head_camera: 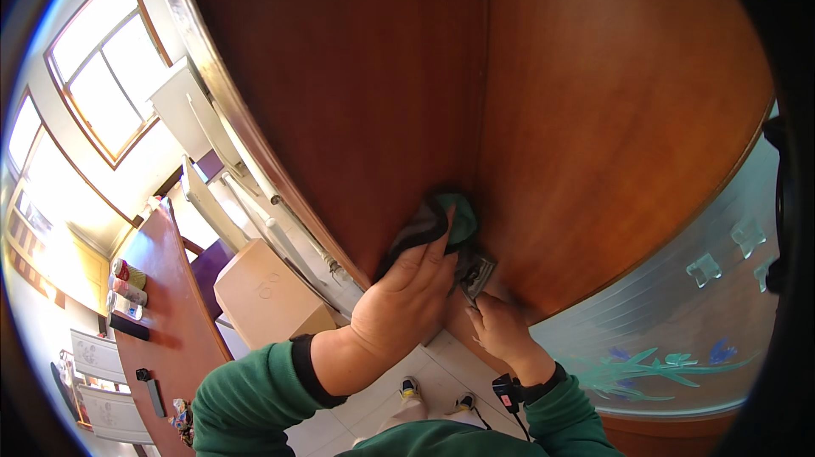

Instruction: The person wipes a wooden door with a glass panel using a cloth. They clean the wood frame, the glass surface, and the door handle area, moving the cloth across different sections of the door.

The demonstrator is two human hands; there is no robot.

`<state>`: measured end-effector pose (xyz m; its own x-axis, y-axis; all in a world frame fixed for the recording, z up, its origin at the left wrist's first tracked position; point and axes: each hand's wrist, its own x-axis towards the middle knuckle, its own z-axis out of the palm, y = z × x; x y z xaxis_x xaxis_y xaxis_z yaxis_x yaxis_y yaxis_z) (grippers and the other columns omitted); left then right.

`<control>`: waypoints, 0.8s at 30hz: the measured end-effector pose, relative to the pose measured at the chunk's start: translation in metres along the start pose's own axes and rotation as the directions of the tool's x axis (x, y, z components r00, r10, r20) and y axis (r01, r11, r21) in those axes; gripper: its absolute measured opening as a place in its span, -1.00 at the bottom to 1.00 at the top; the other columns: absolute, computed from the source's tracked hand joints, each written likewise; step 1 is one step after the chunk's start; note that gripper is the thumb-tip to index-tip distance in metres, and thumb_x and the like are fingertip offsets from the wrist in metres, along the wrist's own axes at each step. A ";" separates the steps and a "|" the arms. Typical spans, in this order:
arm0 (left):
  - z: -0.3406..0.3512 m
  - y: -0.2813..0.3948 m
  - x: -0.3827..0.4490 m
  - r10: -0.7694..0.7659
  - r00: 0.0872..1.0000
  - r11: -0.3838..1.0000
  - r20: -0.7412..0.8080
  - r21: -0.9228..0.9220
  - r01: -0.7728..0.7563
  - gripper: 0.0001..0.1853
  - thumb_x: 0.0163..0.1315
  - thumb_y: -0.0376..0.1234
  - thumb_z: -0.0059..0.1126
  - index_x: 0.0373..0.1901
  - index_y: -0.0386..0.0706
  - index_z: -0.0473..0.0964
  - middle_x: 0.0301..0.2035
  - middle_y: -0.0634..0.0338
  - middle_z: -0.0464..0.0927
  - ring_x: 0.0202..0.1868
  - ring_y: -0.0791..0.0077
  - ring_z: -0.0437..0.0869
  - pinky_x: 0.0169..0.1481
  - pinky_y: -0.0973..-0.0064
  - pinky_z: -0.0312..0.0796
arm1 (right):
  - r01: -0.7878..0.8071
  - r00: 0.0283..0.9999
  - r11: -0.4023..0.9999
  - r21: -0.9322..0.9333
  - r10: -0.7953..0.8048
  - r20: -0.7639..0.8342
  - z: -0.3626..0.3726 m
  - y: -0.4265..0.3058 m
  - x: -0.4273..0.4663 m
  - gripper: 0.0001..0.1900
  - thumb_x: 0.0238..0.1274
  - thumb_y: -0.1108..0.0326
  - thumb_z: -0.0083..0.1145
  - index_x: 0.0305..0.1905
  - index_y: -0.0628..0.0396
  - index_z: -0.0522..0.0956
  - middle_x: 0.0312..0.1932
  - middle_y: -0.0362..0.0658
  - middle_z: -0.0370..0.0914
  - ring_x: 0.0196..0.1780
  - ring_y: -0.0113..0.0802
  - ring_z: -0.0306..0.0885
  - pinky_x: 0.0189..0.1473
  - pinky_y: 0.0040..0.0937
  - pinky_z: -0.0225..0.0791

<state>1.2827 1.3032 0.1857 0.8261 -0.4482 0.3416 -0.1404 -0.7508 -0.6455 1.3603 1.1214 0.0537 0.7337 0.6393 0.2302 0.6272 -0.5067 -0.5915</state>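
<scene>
A dark cloth with a green part (pixel 460 218) lies against the reddish-brown wooden panel (pixel 356 107), close to the seam where it meets a lighter wooden panel (pixel 605 126). My left hand (pixel 414 279) presses this cloth to the wood with fingers extended. Just below and to the right, my right hand (pixel 506 330) grips a small dark metal object (pixel 477 272), perhaps a hinge or tool; its exact kind cannot be told. Part of that object is hidden behind the fingers.
Frosted glass with a painted plant (pixel 675 361) stands at the right. To the left are a cardboard box (pixel 274 291), white metal pipes and a long wooden table (pixel 184 304) bearing several cans. A black device with a cable (pixel 506 390) hangs near my right wrist.
</scene>
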 end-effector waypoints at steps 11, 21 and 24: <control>0.128 0.115 -0.060 0.328 0.893 0.909 0.309 0.156 -0.387 -0.50 0.23 -0.20 -0.13 0.13 -0.24 0.52 0.14 0.02 0.48 0.29 0.07 0.33 0.49 0.18 -0.07 | -0.053 0.995 0.999 -0.009 0.053 0.080 -0.004 -0.002 -0.001 -0.66 0.32 0.25 0.09 0.15 0.06 0.50 -0.32 -0.01 0.59 -0.28 0.01 0.59 -0.28 -0.07 0.46; 0.100 0.099 -0.071 0.365 0.880 0.931 0.305 -0.113 -0.347 -0.52 0.23 -0.22 -0.11 0.09 -0.26 0.55 0.06 0.10 0.54 0.32 0.15 0.35 0.49 0.24 -0.03 | 0.027 0.998 0.999 -0.040 -0.025 0.056 -0.002 0.003 -0.001 -0.67 0.32 0.26 0.08 0.12 0.11 0.49 -0.33 0.00 0.59 -0.31 0.01 0.59 -0.31 -0.08 0.45; 0.049 0.050 -0.059 0.220 0.966 0.967 0.132 -0.159 -0.199 -0.62 0.20 -0.27 -0.03 -0.02 -0.23 0.59 -0.01 0.18 0.57 0.32 0.19 0.42 0.47 0.19 0.04 | 0.000 0.996 0.999 -0.035 0.003 0.090 -0.003 0.002 -0.001 -0.69 0.32 0.26 0.10 0.08 0.13 0.50 -0.34 0.02 0.59 -0.31 0.03 0.58 -0.31 -0.07 0.45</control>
<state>1.2532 1.3159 0.0995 0.8394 -0.5347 0.0979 -0.3867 -0.7140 -0.5837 1.3620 1.1179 0.0550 0.7090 0.6872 0.1583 0.6361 -0.5262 -0.5643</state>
